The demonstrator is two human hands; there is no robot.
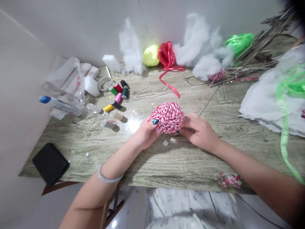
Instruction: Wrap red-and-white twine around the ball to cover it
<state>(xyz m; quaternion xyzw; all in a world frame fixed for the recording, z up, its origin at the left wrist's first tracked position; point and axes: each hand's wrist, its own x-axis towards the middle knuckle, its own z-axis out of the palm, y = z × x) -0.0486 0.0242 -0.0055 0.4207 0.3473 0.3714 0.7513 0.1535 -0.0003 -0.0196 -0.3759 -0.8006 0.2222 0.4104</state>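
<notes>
My left hand (149,133) is closed round a thick wound bundle of red-and-white twine (168,117), its thumb pressed on the front. My right hand (199,130) is at the bundle's right side, fingers bent together; its fingertips are partly hidden behind the bundle. A single twine strand (203,97) runs from behind my right hand to a smaller ball of the same twine (217,75) at the back. Small white scraps (165,143) lie on the wooden table just below the bundle.
Thread spools (116,104), a tape roll (105,84) and a glue bottle (59,105) are at the left. A black case (50,163) lies near the front-left edge. Behind are red ribbon (166,55) and white stuffing (197,41). Dry twigs (254,58) and a white bag (267,92) occupy the right.
</notes>
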